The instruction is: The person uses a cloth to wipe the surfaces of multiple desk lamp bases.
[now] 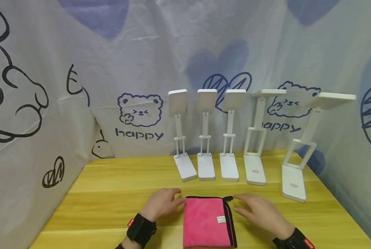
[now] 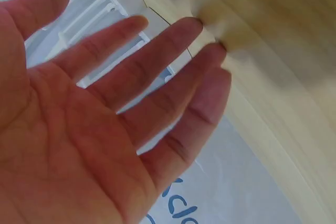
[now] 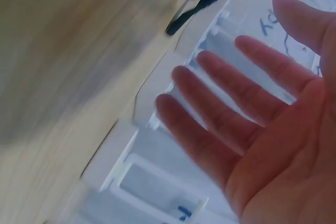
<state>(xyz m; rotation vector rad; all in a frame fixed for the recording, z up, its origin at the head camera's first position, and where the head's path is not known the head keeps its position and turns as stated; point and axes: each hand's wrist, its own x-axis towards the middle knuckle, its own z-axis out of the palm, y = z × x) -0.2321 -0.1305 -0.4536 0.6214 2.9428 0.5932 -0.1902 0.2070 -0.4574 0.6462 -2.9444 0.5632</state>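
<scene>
On the table lies a folded pink cloth (image 1: 205, 221) with black edging, a small white label and a black loop at its top right corner. My left hand (image 1: 163, 204) is just left of the cloth, fingers spread and relaxed; in the left wrist view the palm of this left hand (image 2: 79, 129) holds nothing. To the right of the cloth is my right hand (image 1: 261, 212), its fingers near the black loop (image 3: 184, 19). The right wrist view shows this right hand (image 3: 262, 114) with straight, separated fingers and a bare palm.
Several white folding desk lamps stand in a row behind the cloth, from the leftmost lamp (image 1: 185, 167) to the rightmost lamp (image 1: 293, 183). The yellow wood-grain table (image 1: 117, 186) meets a printed curtain (image 1: 142, 62) at the back and sides.
</scene>
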